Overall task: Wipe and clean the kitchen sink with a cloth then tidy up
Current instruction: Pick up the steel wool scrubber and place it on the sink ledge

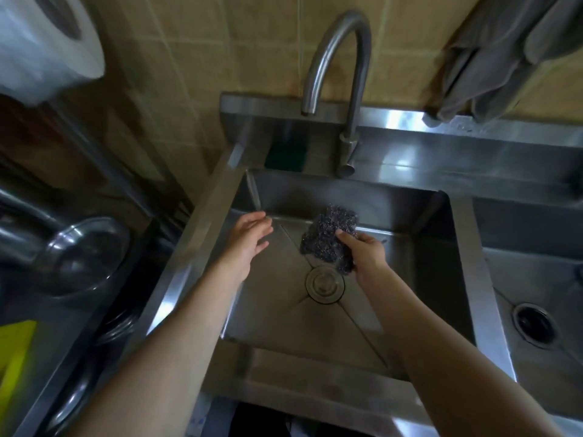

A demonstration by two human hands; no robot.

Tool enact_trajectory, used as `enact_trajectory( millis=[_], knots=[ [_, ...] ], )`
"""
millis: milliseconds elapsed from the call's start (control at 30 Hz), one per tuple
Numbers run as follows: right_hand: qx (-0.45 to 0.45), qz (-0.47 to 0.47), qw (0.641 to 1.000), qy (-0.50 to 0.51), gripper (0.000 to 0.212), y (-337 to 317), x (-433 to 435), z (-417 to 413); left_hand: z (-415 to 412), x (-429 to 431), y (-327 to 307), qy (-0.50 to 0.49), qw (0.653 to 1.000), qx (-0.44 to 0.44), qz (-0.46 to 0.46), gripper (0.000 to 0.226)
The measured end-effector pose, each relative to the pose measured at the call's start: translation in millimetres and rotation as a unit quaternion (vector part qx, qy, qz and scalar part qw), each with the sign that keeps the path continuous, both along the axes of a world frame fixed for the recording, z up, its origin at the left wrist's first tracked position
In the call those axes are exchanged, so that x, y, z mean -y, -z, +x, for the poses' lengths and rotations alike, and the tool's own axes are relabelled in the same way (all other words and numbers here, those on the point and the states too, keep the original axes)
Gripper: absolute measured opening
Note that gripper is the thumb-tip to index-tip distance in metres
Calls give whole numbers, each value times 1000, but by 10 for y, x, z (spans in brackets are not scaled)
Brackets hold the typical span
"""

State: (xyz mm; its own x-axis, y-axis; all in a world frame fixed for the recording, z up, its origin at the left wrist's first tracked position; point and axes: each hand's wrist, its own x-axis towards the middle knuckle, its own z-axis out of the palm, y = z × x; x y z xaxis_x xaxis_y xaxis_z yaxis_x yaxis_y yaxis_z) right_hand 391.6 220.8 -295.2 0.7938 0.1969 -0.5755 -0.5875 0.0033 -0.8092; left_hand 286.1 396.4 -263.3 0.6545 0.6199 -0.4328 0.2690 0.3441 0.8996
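A steel sink [410,279] fills the middle of the head view, with a round drain [325,283] in its floor. My right hand [367,255] is shut on a dark grey, sparkly scrubbing cloth [331,236], held above the basin just behind the drain. My left hand [247,238] hovers over the basin's left side, fingers apart and holding nothing. The curved tap [340,67] rises behind the basin.
A dark green sponge [285,159] sits on the back ledge left of the tap. Grey cloths [492,58] hang on the tiled wall at the upper right. A second basin [536,326] lies to the right. Steel pots [79,257] and a paper roll [47,42] stand on the left.
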Motion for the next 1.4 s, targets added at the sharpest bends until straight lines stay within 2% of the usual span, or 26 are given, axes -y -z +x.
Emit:
enact_trajectory(
  millis=[167,300,367,500,633,833,967,1133,1300,1400],
  knots=[
    [5,-19,998,53,17,-164,-297,-35,168,-372,-107,57,998,4,7,23],
    [-4,-38,994,104,27,-192,-589,-3,444,-647,-150,90,996,-4,5,20],
    [-7,-41,991,124,22,-210,-745,27,629,-783,-145,96,995,-5,14,20],
    [-12,-21,988,154,16,-221,-1010,139,1073,-1049,-21,105,991,-13,76,24],
    [-8,-9,986,166,14,-172,-1202,291,1515,-1259,206,146,972,-57,177,36],
    [-17,-6,984,175,12,86,-1356,477,1928,-1470,475,169,923,-192,287,43],
    [-12,-20,980,200,14,240,-1347,521,2068,-1503,556,200,874,-248,367,60],
    [-3,-43,979,201,12,307,-1314,563,2161,-1499,641,246,811,-222,482,58],
    [-6,-64,979,194,24,347,-1278,586,2132,-1538,681,267,750,-218,565,64],
    [-14,-62,977,206,28,374,-1285,601,2123,-1494,661,267,729,-221,591,70]
  ],
)
